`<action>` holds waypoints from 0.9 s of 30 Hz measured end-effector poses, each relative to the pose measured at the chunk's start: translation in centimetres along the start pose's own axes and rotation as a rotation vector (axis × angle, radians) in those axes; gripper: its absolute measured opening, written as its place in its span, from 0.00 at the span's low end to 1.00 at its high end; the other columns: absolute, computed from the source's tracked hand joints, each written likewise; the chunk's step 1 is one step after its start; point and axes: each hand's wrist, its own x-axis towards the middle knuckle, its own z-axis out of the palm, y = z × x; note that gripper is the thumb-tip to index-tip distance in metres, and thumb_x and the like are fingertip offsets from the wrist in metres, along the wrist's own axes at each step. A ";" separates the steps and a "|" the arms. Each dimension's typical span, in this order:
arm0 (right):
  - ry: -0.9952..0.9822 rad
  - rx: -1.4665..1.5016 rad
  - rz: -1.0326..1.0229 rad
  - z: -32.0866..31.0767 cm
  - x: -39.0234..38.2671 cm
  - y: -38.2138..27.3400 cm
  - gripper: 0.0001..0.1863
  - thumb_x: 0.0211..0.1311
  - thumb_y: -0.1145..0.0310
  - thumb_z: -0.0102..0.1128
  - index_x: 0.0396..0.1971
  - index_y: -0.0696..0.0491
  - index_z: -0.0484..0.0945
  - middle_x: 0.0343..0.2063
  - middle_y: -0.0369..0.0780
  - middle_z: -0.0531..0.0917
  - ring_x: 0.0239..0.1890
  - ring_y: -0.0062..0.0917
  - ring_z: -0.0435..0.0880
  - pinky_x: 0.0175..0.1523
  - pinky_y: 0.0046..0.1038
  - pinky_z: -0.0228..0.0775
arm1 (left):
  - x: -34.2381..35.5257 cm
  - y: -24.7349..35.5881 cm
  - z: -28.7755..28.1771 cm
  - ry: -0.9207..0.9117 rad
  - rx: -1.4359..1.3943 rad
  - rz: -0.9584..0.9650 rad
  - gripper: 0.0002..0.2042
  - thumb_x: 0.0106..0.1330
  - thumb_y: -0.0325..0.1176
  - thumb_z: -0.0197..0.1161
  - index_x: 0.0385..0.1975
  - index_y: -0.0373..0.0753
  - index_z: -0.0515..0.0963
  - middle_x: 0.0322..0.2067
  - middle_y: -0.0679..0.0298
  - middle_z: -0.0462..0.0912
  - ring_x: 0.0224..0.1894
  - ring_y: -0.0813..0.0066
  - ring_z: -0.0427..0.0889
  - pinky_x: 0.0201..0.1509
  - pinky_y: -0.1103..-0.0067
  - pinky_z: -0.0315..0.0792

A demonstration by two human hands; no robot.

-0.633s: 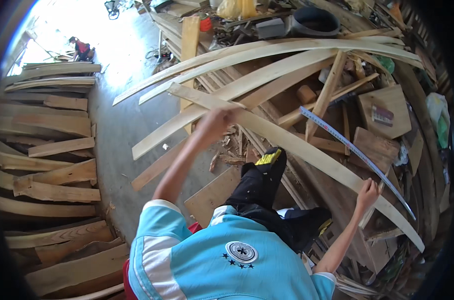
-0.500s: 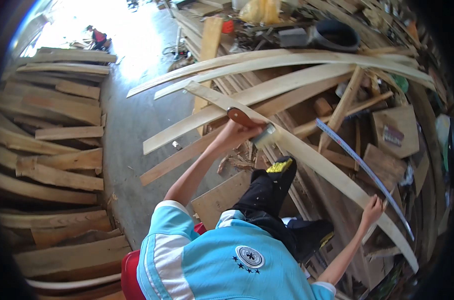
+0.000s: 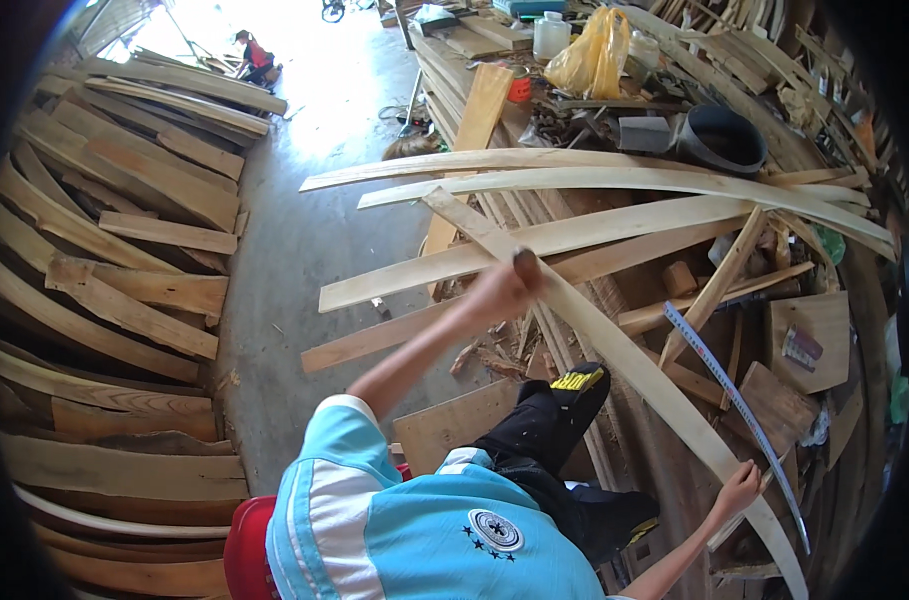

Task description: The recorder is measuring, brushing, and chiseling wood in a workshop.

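Observation:
My left hand [image 3: 504, 292] is closed on a small hand tool [image 3: 524, 261], seen mostly as a dark end above my fingers, over a long pale wooden strip [image 3: 619, 355]. My right hand [image 3: 740, 490] grips that strip near its lower right end. The strip runs diagonally across several other pale strips [image 3: 399, 287]. Beside it, to the right, lies a long narrow measuring strip [image 3: 734, 395] with markings.
Stacked rough planks [image 3: 144, 300] line the left. Scrap wood, a black bucket [image 3: 724, 140] and a yellow bag [image 3: 584, 55] crowd the back right. My shoe [image 3: 574, 385] rests among boards; a red seat [image 3: 244, 550] is behind me. A person [image 3: 257, 62] crouches far back.
The view has shifted, so the scene sits lower and farther right. The tool in my left hand has turned; its brown handle and pale working end showed half a second ago, now mostly hidden.

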 end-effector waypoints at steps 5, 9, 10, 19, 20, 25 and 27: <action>-0.067 0.049 -0.003 0.1 0.4 -0.4 0.15 0.59 0.65 0.41 0.20 0.60 0.70 0.22 0.46 0.72 0.32 0.41 0.69 0.38 0.37 0.59 | 0.0 -1.8 -0.6 0.173 -0.268 -0.183 0.10 0.57 0.34 0.53 0.32 0.37 0.78 0.26 0.61 0.79 0.27 0.78 0.76 0.30 0.79 0.70; 0.004 0.047 -0.021 0.2 0.3 -1.1 0.15 0.59 0.66 0.42 0.19 0.59 0.71 0.22 0.46 0.73 0.32 0.41 0.69 0.38 0.37 0.60 | 3.6 -9.3 -9.0 0.536 0.516 -0.235 0.11 0.57 0.37 0.48 0.31 0.39 0.76 0.23 0.50 0.76 0.27 0.58 0.78 0.28 0.66 0.70; -0.006 0.056 -0.019 0.0 0.3 -1.5 0.15 0.59 0.66 0.42 0.19 0.59 0.71 0.22 0.45 0.73 0.32 0.41 0.69 0.38 0.37 0.60 | 3.7 -11.8 -10.9 0.614 0.554 -0.190 0.10 0.55 0.33 0.49 0.30 0.41 0.76 0.23 0.50 0.76 0.26 0.55 0.77 0.28 0.65 0.70; 0.060 0.035 -0.027 -0.1 -0.1 -1.4 0.12 0.56 0.68 0.45 0.19 0.59 0.70 0.21 0.47 0.72 0.33 0.40 0.68 0.39 0.38 0.59 | -0.3 -1.0 0.8 0.062 0.287 -0.250 0.12 0.56 0.40 0.51 0.30 0.37 0.73 0.15 0.57 0.74 0.17 0.65 0.75 0.20 0.73 0.68; 0.083 0.066 -0.034 0.4 -0.1 -1.4 0.11 0.56 0.69 0.45 0.18 0.59 0.70 0.21 0.46 0.72 0.33 0.40 0.68 0.39 0.38 0.59 | -2.4 1.1 2.5 0.078 0.373 0.187 0.09 0.57 0.36 0.52 0.30 0.38 0.76 0.17 0.57 0.75 0.18 0.70 0.75 0.21 0.75 0.68; 0.034 0.077 0.008 -0.9 0.0 -1.6 0.11 0.54 0.70 0.47 0.16 0.59 0.68 0.21 0.44 0.72 0.32 0.38 0.68 0.39 0.36 0.60 | -3.2 3.6 4.9 0.108 -0.208 0.025 0.07 0.53 0.26 0.55 0.32 0.36 0.75 0.19 0.58 0.75 0.20 0.76 0.72 0.22 0.77 0.67; 0.054 0.102 -0.017 -1.1 0.4 -2.4 0.10 0.52 0.71 0.48 0.15 0.59 0.69 0.19 0.44 0.72 0.29 0.40 0.69 0.40 0.35 0.60 | -0.7 -5.9 0.5 0.352 -0.030 -0.082 0.12 0.59 0.37 0.51 0.30 0.34 0.74 0.18 0.56 0.74 0.19 0.75 0.72 0.18 0.77 0.64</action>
